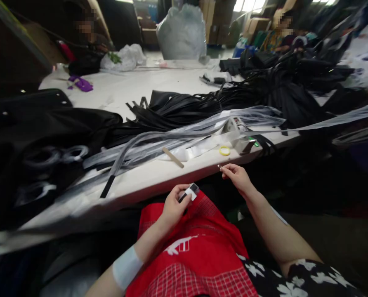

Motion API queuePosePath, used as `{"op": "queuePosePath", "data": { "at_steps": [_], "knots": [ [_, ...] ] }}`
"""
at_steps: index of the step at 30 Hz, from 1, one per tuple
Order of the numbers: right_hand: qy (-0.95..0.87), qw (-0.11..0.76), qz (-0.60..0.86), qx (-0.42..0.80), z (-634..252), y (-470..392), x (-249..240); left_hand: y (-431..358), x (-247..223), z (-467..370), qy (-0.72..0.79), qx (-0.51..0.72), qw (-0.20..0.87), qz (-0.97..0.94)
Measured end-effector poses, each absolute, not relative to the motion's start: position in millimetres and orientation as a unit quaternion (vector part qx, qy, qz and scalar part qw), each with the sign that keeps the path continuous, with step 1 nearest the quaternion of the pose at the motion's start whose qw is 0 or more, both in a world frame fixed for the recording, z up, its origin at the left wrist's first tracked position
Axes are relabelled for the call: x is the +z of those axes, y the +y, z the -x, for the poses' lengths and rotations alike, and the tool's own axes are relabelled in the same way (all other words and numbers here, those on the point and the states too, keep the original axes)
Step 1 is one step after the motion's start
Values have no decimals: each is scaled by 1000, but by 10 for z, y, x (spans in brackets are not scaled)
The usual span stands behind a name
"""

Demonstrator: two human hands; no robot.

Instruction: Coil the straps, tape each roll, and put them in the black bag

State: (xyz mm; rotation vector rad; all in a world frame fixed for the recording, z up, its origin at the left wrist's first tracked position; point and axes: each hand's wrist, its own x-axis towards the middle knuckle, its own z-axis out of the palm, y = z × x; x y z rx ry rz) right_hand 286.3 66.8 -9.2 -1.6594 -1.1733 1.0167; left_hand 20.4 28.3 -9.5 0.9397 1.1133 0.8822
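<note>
Above a red apron (190, 243), my left hand (175, 204) is closed on a small flat black piece (194, 188) with a white patch on it; its kind is unclear. My right hand (238, 178), off to the right near the table edge, pinches a tiny shiny bit (219, 166) between thumb and fingertips, too small to name. The two hands are apart. On the table edge (159, 175) in front of them lie a flat tan stick (173, 157) and a yellow ring (224, 150), perhaps a tape roll.
Black straps (184, 107) are heaped across the table behind clear plastic wrapping (159, 138). A small box-like container (241, 142) stands by the yellow ring. Black material (63, 128) with clear rings covers the left. Two people sit across, and a grey wrapped bundle (182, 35) stands behind.
</note>
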Motion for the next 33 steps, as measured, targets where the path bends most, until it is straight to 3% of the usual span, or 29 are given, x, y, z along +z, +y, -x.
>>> {"op": "queuePosePath", "data": {
  "at_steps": [7,21,27,33],
  "knots": [
    [-507,430,499,557,-1837,267,133,266,-123,-157,494,456,574,-467],
    [-484,355,539,592,-1660,330,-78,283,-225,-72,482,476,576,-458],
    [-510,313,474,646,-1618,302,-96,301,-177,-54,560,496,491,-447],
    [-527,293,528,598,-1580,326,-253,184,-31,-62,577,496,376,-530]
  ]
}}
